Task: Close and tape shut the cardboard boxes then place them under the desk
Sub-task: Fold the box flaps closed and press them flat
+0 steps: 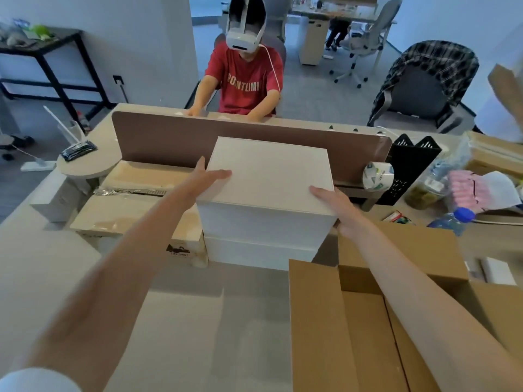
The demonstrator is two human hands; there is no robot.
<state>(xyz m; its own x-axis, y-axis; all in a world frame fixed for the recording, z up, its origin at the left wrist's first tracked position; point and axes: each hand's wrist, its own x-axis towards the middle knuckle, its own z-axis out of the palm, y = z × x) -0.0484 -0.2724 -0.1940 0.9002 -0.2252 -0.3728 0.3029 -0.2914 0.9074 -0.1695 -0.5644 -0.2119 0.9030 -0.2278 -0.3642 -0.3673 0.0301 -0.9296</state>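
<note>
Both hands clamp the white box from either end – the open carton waits down to the right.

The left hand (pixel 210 176) lies flat on the top left edge of the white box (pixel 268 174), fingers straight and thumb lifted. The right hand (pixel 328 200) presses the near right corner the same way, so the box is squeezed between flat palms, not gripped. It sits on a second white box (pixel 254 251) on the desk (pixel 184 321), long side facing the person. The brown cardboard box (pixel 314 321) stands flaps-up, nearer and to the right, under the right forearm – so any lift likely swings that way. The tape roll (pixel 377 176) perches farther right, closer to the right hand.
</note>
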